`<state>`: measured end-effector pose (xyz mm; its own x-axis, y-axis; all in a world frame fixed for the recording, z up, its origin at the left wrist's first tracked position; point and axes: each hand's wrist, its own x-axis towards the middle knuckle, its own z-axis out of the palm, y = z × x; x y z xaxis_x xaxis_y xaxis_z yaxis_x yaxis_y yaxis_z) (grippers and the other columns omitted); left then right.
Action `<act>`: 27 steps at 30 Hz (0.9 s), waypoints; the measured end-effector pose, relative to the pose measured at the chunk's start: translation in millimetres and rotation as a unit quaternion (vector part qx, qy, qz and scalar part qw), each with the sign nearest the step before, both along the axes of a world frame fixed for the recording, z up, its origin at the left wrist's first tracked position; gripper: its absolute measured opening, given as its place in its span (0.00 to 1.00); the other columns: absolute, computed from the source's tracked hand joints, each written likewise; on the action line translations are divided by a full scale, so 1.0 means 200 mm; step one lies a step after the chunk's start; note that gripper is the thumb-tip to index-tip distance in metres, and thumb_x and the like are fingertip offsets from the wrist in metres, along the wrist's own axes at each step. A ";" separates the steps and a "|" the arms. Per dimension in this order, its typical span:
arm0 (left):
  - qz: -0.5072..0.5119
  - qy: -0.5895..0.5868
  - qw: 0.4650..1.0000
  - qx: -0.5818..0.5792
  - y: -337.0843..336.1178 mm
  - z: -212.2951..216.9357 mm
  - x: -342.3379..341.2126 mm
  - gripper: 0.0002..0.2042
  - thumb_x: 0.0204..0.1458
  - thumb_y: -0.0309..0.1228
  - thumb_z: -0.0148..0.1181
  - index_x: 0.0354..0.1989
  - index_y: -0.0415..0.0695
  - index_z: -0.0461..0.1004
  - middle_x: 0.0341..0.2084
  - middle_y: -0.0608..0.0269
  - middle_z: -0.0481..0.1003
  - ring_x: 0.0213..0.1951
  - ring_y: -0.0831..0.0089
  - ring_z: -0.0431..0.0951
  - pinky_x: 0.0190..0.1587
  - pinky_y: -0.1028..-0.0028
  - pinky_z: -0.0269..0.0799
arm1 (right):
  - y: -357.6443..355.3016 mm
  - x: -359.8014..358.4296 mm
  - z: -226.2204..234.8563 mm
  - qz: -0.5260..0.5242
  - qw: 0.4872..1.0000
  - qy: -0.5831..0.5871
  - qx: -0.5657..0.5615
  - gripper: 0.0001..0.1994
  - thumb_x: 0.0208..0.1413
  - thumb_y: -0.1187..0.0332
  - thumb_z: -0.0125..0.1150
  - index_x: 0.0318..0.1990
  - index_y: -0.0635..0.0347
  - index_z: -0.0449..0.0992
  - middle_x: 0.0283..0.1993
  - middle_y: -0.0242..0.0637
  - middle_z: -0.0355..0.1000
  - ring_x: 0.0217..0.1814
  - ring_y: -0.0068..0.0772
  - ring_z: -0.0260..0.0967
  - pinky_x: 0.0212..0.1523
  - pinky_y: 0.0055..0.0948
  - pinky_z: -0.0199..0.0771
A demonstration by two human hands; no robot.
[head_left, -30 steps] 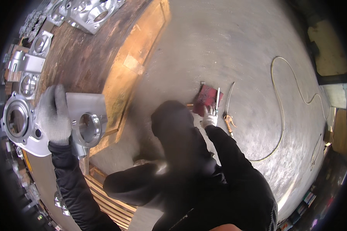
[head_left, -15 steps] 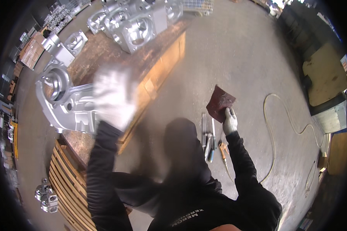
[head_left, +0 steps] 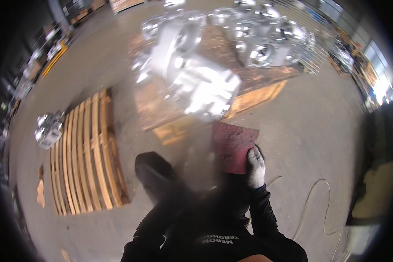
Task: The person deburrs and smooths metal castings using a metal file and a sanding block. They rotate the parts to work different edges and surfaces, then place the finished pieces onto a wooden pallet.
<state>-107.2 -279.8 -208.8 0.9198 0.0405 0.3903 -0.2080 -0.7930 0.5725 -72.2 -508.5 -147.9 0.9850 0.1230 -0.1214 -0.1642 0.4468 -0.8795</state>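
Observation:
My right hand [head_left: 256,168], in a pale work glove, grips a dark red sheet of sandpaper [head_left: 235,146] by its right edge. The sheet is slightly curled, in front of my body. A pale blurred shape [head_left: 199,163] left of the sandpaper appears to be my left hand; motion smears its fingers, so I cannot tell what they do. Beyond the sandpaper, a large silvery metal casting [head_left: 183,74] lies at the near side of a wood-topped platform [head_left: 260,96]. It too is blurred.
Several more metal castings [head_left: 260,50] crowd the platform's far right. A slatted wooden pallet [head_left: 89,150] lies on the floor at left, with smaller metal parts [head_left: 49,130] beside it. A thin hose [head_left: 310,196] loops across the floor at right.
My view has swung left, so the platform and casting appear further right. My left hand has come off the casting and down toward my body. The sandpaper has stayed in my right hand.

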 end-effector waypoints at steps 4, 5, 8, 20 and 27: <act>-0.112 0.099 0.982 -0.112 0.33 -0.04 -0.15 0.26 0.68 0.34 0.56 0.72 0.40 0.62 0.63 0.50 0.71 0.62 0.58 0.74 0.69 0.62 0.67 | 0.20 0.07 0.00 0.190 0.976 0.076 0.073 0.25 0.74 0.58 0.53 0.71 0.64 0.68 0.65 0.40 0.74 0.65 0.33 0.71 0.64 0.34 0.70; -0.129 0.133 0.932 -0.313 0.38 -0.02 -0.19 0.25 0.67 0.33 0.58 0.70 0.40 0.64 0.61 0.51 0.73 0.61 0.59 0.76 0.67 0.62 0.68 | 0.24 0.09 0.01 0.215 0.969 0.100 0.071 0.26 0.74 0.59 0.53 0.71 0.66 0.67 0.65 0.41 0.74 0.65 0.37 0.72 0.66 0.36 0.70; -0.065 0.130 0.835 -0.531 0.47 0.06 -0.28 0.23 0.62 0.28 0.62 0.65 0.39 0.70 0.56 0.54 0.78 0.56 0.60 0.80 0.63 0.62 0.73 | 0.33 0.15 -0.04 0.209 0.965 0.041 -0.155 0.21 0.74 0.61 0.52 0.64 0.68 0.73 0.57 0.42 0.79 0.58 0.39 0.77 0.62 0.36 0.76; -0.007 0.047 0.835 -0.548 0.45 0.07 -0.12 0.20 0.65 0.26 0.58 0.65 0.39 0.69 0.57 0.55 0.76 0.57 0.63 0.78 0.63 0.65 0.74 | 0.58 0.28 -0.41 0.319 0.934 0.041 -0.156 0.24 0.70 0.59 0.61 0.64 0.70 0.73 0.60 0.42 0.77 0.64 0.37 0.72 0.67 0.37 0.70; 0.000 0.057 0.834 -0.548 0.47 0.04 -0.10 0.18 0.65 0.26 0.57 0.63 0.40 0.69 0.56 0.55 0.75 0.57 0.64 0.77 0.61 0.66 0.74 | 0.71 0.25 -0.35 0.288 0.932 -0.054 -0.213 0.30 0.72 0.59 0.60 0.73 0.69 0.65 0.67 0.44 0.72 0.71 0.38 0.67 0.70 0.36 0.65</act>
<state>-127.9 -186.3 -200.2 0.9486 0.3151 0.0290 -0.1031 0.2211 0.9698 -22.9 -365.9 -217.8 0.7794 0.5987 -0.1844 -0.1697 -0.0816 -0.9821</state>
